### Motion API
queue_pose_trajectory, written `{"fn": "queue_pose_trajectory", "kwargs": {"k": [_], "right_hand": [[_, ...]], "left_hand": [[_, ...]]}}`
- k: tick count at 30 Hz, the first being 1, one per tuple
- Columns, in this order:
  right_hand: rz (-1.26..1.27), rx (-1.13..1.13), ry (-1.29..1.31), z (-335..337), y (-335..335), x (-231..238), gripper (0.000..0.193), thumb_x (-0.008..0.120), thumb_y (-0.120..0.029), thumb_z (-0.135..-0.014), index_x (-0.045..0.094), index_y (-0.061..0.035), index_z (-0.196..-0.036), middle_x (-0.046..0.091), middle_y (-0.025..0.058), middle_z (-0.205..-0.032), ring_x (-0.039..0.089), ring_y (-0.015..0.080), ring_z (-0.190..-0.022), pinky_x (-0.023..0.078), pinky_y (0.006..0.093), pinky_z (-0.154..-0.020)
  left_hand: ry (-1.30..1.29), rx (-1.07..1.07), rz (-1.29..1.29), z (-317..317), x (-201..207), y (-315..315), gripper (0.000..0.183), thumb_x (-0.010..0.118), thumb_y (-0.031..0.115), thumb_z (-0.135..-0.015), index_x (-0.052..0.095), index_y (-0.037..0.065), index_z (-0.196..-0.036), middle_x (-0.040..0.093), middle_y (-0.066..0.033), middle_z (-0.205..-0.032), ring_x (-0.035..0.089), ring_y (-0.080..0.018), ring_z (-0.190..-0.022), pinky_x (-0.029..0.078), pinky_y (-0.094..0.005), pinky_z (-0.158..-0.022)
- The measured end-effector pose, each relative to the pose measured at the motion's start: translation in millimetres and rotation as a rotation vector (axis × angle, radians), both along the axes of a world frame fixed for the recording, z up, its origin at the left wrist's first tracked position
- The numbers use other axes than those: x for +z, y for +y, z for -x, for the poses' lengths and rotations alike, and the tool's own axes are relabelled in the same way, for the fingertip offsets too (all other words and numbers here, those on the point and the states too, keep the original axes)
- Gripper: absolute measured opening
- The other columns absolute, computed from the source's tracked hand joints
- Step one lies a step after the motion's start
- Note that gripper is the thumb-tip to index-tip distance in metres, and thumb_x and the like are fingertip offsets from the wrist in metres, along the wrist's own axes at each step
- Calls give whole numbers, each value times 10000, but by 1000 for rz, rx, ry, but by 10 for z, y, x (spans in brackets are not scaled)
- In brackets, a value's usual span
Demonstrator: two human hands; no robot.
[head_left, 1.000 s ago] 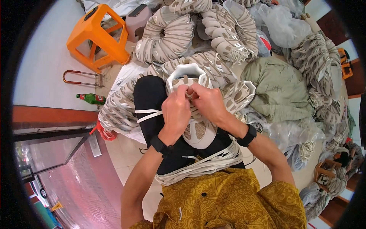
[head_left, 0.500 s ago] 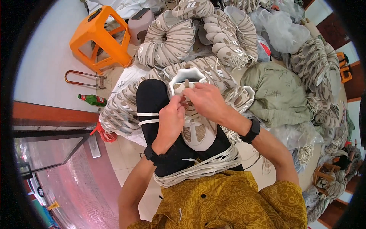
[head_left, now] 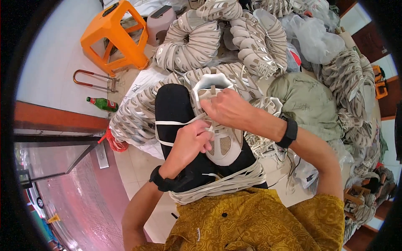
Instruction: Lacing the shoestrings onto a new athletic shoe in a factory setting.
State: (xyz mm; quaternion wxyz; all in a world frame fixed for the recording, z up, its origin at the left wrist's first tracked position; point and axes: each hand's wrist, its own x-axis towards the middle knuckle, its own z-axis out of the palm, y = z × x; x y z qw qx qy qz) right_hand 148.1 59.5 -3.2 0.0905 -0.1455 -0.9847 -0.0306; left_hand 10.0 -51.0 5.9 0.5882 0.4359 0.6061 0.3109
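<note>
A beige and white shoe upper (head_left: pixel 222 144) lies on my lap, its heel end pointing away from me. My left hand (head_left: pixel 190 140) is closed on a white lace (head_left: pixel 178 123) that runs across my black trouser leg to the upper. My right hand (head_left: pixel 226 108) pinches the lace at the upper's eyelets, just past the left hand. A bundle of white laces (head_left: pixel 217 184) lies across my lap near my yellow patterned shirt. Both wrists carry black bands.
Stacked rows of similar shoe uppers (head_left: pixel 197 42) fill the floor ahead and to the right. An orange plastic stool (head_left: pixel 113 35), a small grey stool (head_left: pixel 161 21), a green bottle (head_left: pixel 102 103), a green sack (head_left: pixel 307 104) and clear bags (head_left: pixel 314 37) stand around.
My left hand has drawn back toward me along the lace. My right hand stays at the upper's eyelets, shifted slightly right. The view has tilted a little.
</note>
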Motion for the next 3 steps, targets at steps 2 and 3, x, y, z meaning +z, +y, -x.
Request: {"fn": "queue_pose_trajectory", "kwargs": {"k": [2, 3], "right_hand": [[22, -29, -51, -19, -9, 60, 124, 488, -148, -754, 497, -26, -770, 576, 90, -552, 605, 225, -532, 431, 357, -442], [27, -36, -73, -20, -7, 81, 124, 488, -148, -754, 497, -26, -770, 576, 90, -552, 605, 225, -532, 431, 357, -442]], "left_hand": [[132, -157, -58, -40, -23, 21, 270, 497, 44, -785, 499, -18, -1047, 607, -87, -746, 572, -118, -597, 457, -228, -527], [372, -278, -332, -72, -41, 8, 275, 513, 63, -791, 511, 36, -1064, 622, -95, -795, 595, -190, -643, 478, -288, -570]]}}
